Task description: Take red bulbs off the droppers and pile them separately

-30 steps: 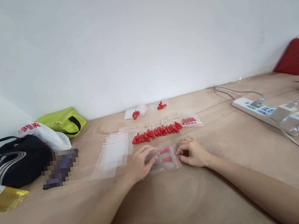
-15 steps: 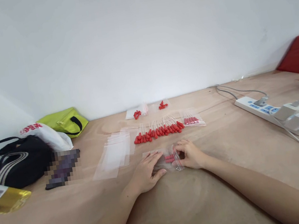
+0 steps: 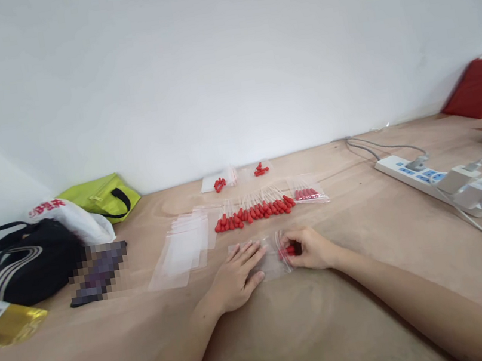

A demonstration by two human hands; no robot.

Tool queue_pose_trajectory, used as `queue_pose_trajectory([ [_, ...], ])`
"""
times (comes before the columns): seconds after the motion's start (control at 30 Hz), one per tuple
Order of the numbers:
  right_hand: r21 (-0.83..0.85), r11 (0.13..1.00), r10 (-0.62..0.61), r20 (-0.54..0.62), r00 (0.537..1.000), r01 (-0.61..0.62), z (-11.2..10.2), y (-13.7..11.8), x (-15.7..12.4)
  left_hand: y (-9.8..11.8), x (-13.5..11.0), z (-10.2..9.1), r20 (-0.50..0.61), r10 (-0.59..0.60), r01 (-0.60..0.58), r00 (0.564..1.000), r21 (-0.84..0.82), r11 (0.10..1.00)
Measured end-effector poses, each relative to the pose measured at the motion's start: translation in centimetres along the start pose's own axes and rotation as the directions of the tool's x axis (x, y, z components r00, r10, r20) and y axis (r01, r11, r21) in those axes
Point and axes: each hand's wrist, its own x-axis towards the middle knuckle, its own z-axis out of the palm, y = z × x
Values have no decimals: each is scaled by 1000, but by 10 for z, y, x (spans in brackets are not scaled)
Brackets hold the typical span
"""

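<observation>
A clear zip bag point(image 3: 272, 263) lies flat on the table between my two hands. My left hand point(image 3: 237, 277) rests on its left part, palm down with fingers spread. At the bag's mouth on the right, my right hand point(image 3: 310, 248) is closed in a pinch around a few red-tipped sticks point(image 3: 291, 250); its fingers partly hide them. Just beyond the bag lies a row of white sticks with red bulbous tips point(image 3: 255, 211). Right of that row is a zip bag with several red-tipped sticks point(image 3: 308, 191) inside.
Overlapping flat zip bags point(image 3: 179, 253) lie left of my left hand. Near the wall are two small groups of red pieces point(image 3: 220, 185) on bags. A black bag point(image 3: 26, 261) and a lime-green bag point(image 3: 98, 196) stand left; a power strip with cables point(image 3: 407, 171) lies right.
The red tips have shifted right, from inside the zip bag to its mouth at my right hand. My left hand has stayed on the bag. The view has shifted slightly.
</observation>
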Motion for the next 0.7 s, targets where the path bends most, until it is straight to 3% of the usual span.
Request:
queue_pose_trajectory([
  [0.13, 208, 966, 155, 23, 988, -156, -19, 12, -8, -2, -2, -1, 25, 19, -20, 999, 33, 999],
  [0.27, 415, 884, 246, -27, 969, -213, -56, 30, -16, -1, -3, -2, 34, 14, -15, 999, 39, 999],
  [0.33, 477, 856, 307, -159, 938, -199, -74, 38, -17, 0, -3, -2, 32, 8, -9, 999, 32, 999],
  [0.4, 491, 859, 357, -370, 858, -146, -83, 46, -12, -1, -3, -2, 25, 9, -9, 1000, 17, 1000],
  [0.47, 471, 877, 376, -543, 751, -99, -81, 51, -2, -1, -3, -2, 12, 15, -15, 1000, 0, 1000],
  [0.53, 436, 897, 367, -634, 681, -77, -69, 54, 13, -1, -4, -1, -1, 20, -20, 1000, -9, 1000],
  [0.7, 287, 949, 300, -680, 669, -133, -32, 60, 44, 0, -5, -1, -9, 20, -20, 1000, -9, 1000],
])
